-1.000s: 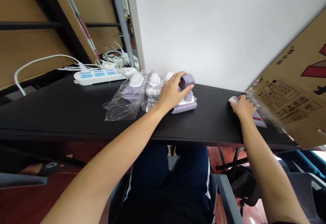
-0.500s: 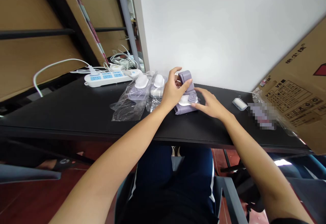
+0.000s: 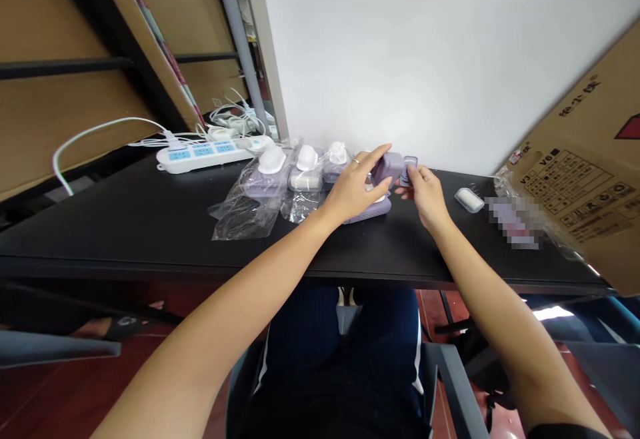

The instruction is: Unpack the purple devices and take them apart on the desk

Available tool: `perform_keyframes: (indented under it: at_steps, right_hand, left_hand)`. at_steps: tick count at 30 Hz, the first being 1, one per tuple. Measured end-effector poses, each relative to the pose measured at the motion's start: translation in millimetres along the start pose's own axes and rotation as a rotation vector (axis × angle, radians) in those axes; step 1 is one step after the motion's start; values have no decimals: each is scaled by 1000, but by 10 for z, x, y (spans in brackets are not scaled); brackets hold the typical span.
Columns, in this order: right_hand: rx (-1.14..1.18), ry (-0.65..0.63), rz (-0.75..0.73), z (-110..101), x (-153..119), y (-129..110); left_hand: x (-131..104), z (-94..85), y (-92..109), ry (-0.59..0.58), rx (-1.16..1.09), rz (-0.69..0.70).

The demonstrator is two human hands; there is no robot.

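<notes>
Above the black table point(image 3: 165, 226), my left hand point(image 3: 357, 186) grips a purple case point(image 3: 389, 167) between thumb and fingers. Pinched in my right hand point(image 3: 423, 189) is a small flat purple piece point(image 3: 409, 169), close beside the case. Below them a larger purple item point(image 3: 373, 210) with a white part lies on the table, partly hidden by my left hand. To the left, several purple items with white tops sit in clear plastic, among them one with a white cap point(image 3: 272, 159) and another point(image 3: 307, 158).
A white power strip point(image 3: 210, 152) with cables lies at the back left. Right of my hands are a small clear-and-white item point(image 3: 469, 200), a blurred packet point(image 3: 515, 224) and a large cardboard box point(image 3: 580, 179). A white wall point(image 3: 400, 59) rises behind the table.
The purple case has moved right in my left hand. My right hand has come off the lower item and now pinches the small flat piece. The camera view has shifted slightly.
</notes>
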State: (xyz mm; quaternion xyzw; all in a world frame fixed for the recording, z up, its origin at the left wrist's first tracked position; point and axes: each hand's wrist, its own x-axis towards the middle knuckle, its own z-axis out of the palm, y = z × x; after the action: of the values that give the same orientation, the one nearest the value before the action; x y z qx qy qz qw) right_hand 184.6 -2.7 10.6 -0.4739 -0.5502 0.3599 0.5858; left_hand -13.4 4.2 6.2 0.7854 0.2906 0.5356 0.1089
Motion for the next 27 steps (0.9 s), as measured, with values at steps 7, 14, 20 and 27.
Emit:
perform_keyframes:
  at_steps: [7,14,20,27]
  right_hand:
    - [-49,-96,-174,129,-147,-61]
    - [-9,-177,-41,105,-136,-87]
    - [-264,-128,-50,-453,140,-70]
    - [-1205,263,95,-1524,267,87]
  left_hand:
    - [24,49,-7,-23,-147,-102]
    - [9,-34,87,-137,-138,-221]
    - [5,-128,39,-313,44,-155]
    - [12,-177,-42,-452,236,-112]
